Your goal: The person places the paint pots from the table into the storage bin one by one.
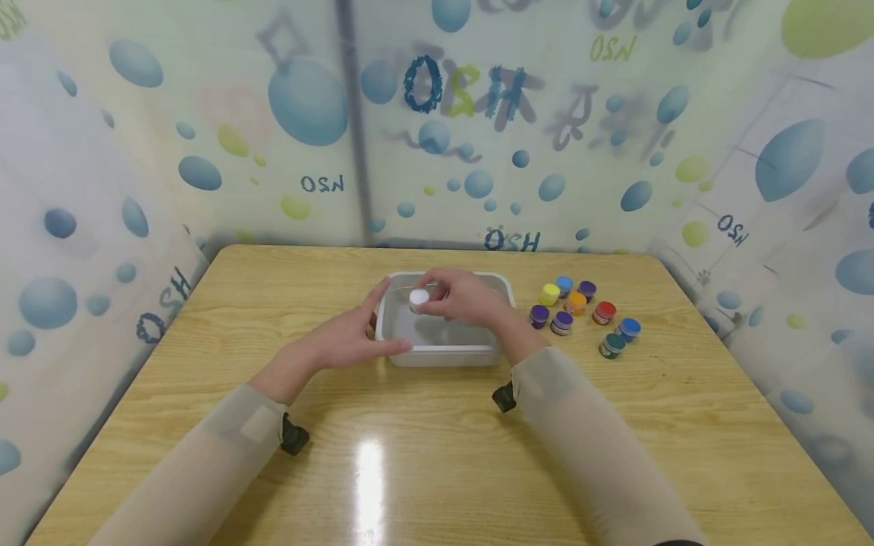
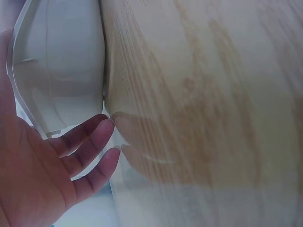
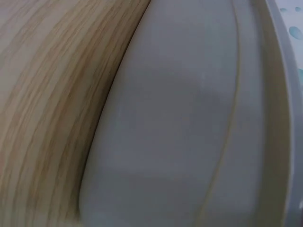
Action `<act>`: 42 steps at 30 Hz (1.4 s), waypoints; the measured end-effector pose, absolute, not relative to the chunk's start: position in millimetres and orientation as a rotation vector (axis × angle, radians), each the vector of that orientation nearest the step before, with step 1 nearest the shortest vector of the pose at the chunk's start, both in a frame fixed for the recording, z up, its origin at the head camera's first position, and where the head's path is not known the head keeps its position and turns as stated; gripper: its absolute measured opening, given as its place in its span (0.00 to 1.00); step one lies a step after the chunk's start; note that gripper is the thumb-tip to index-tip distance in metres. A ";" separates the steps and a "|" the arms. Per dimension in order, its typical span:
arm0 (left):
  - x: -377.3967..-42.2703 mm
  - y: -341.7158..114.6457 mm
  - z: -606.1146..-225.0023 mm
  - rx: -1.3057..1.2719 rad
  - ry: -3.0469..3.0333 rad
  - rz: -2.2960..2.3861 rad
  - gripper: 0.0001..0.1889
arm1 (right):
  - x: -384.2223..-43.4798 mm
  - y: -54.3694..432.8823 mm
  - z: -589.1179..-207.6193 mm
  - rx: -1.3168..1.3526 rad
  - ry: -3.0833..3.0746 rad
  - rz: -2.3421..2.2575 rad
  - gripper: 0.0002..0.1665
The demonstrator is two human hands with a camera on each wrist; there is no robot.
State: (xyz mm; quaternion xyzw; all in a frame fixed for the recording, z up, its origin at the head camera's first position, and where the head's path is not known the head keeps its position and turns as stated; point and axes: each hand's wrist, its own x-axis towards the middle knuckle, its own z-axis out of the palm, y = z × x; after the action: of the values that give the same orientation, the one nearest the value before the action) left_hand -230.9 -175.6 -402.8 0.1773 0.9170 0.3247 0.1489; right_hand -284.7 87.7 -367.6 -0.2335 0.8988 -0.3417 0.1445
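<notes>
A white rectangular plastic bin (image 1: 447, 356) stands on the table. My right hand (image 1: 467, 297) reaches over its right end and pinches a small white-lidded paint jar (image 1: 419, 296) between thumb and fingers, inside the bin's left half. My left hand (image 1: 351, 334) lies against the bin's left end, the thumb along the front rim and the index finger towards the back corner. In the left wrist view, the other fingers (image 2: 97, 135) spread loosely beside the bin's outer wall (image 2: 71, 61). The right wrist view shows the bin's outer wall (image 3: 156, 113); the right hand is outside that view.
Right of the bin, several small paint jars stand loosely grouped, among them a yellow jar (image 1: 549, 294), an orange jar (image 1: 576, 303), a red jar (image 1: 604, 312) and a dark green jar (image 1: 612, 346). The wooden table (image 1: 273, 288) meets patterned curtains (image 1: 437, 152) at the back and sides.
</notes>
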 end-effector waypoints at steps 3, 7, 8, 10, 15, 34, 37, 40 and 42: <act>-230.6 -176.3 -402.2 0.512 2.636 0.940 0.67 | -290.5 81.2 -372.7 -0.692 2.568 -1.008 0.21; -230.2 -177.2 -402.3 0.525 2.635 0.949 0.67 | -296.3 74.8 -382.1 -0.690 2.540 -1.030 0.21; -230.3 -177.3 -402.5 0.527 2.632 0.951 0.67 | -297.0 73.8 -384.6 -0.681 2.535 -1.032 0.21; -230.7 -177.3 -402.5 0.532 2.629 0.950 0.67 | -297.5 72.5 -388.9 -0.658 2.525 -1.040 0.20; -231.8 -177.5 -401.9 0.535 2.632 0.929 0.66 | -295.5 71.1 -394.5 -0.632 2.521 -1.038 0.19; -232.2 -176.6 -402.0 0.522 2.629 0.920 0.67 | -292.8 67.1 -397.9 -0.586 2.530 -0.953 0.25; -232.4 -176.7 -402.5 0.523 2.629 0.923 0.67 | -293.2 66.9 -399.1 -0.589 2.517 -0.958 0.26; -232.2 -176.0 -402.5 0.524 2.627 0.922 0.67 | -293.9 67.5 -399.9 -0.608 2.504 -0.961 0.28; -232.0 -175.6 -402.2 0.519 2.623 0.923 0.66 | -294.4 68.2 -400.0 -0.633 2.494 -0.965 0.29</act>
State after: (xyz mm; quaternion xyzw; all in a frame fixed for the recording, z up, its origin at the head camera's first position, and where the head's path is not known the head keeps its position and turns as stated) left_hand -232.0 -175.6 -402.2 0.1813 0.9160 0.3222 0.1557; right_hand -294.4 68.2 -400.0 -0.2260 0.8900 -0.3445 0.1954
